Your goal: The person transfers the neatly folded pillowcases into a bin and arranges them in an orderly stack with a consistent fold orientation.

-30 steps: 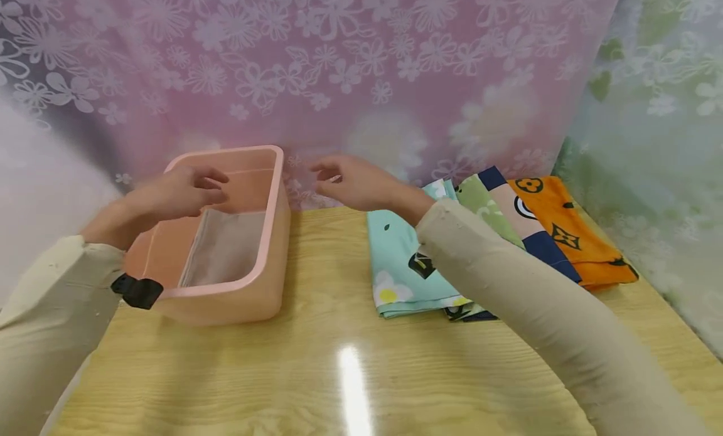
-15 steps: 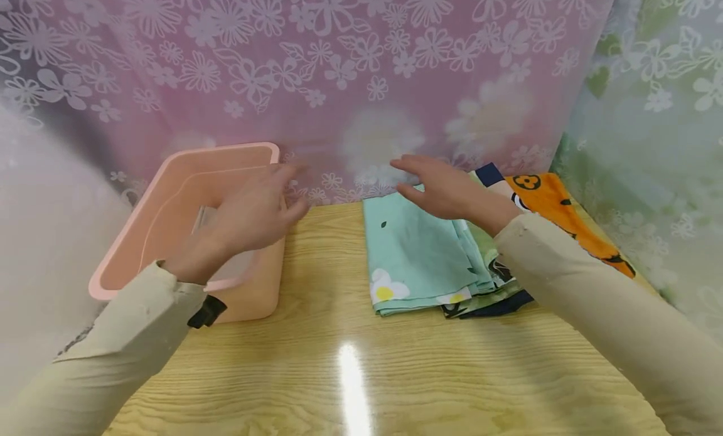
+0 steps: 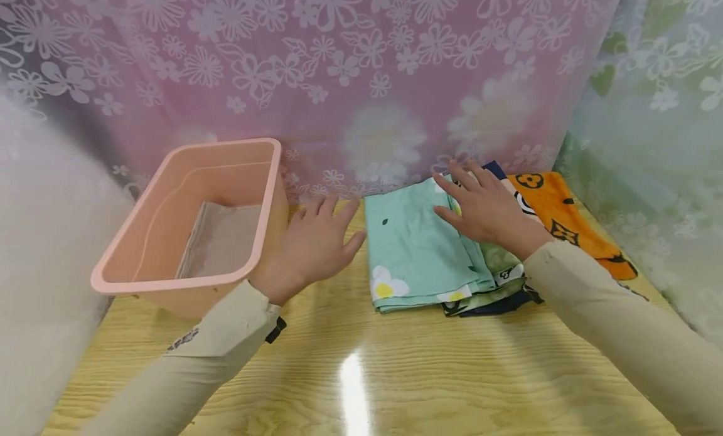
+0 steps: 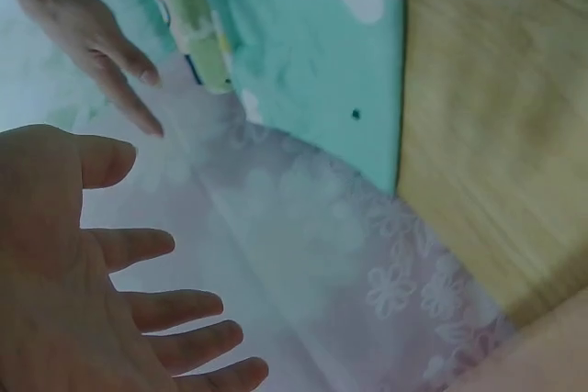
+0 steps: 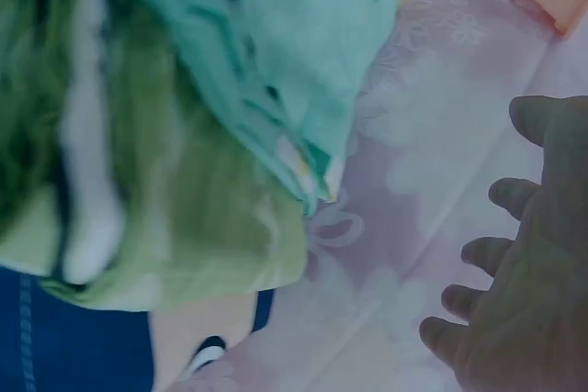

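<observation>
My left hand [image 3: 313,248] hovers between the pink bin and the cloths, fingers spread and holding nothing. My right hand [image 3: 488,207] is above the row of folded cloths, its fingers also spread, with nothing in it. A mint-green folded cloth [image 3: 420,241] with white daisies lies nearest the middle. It overlaps a green folded cloth [image 5: 220,218], followed by a navy and beige one [image 5: 78,337] and an orange one with black motifs [image 3: 556,204]. Inside the pink plastic bin [image 3: 265,223], a greyish folded cloth [image 3: 228,238] lies against the right side.
Everything stands on a light wooden table [image 3: 294,386] that has a bright glare streak near its front. A pink floral curtain [image 3: 339,78] hangs right behind the bin and cloths. Pale green floral fabric [image 3: 649,141] borders the right side.
My left hand has moved from over the bin rightward, out past its rim. The right hand has shifted right, from near the middle to over the cloths. Both hands' fingers have spread.
</observation>
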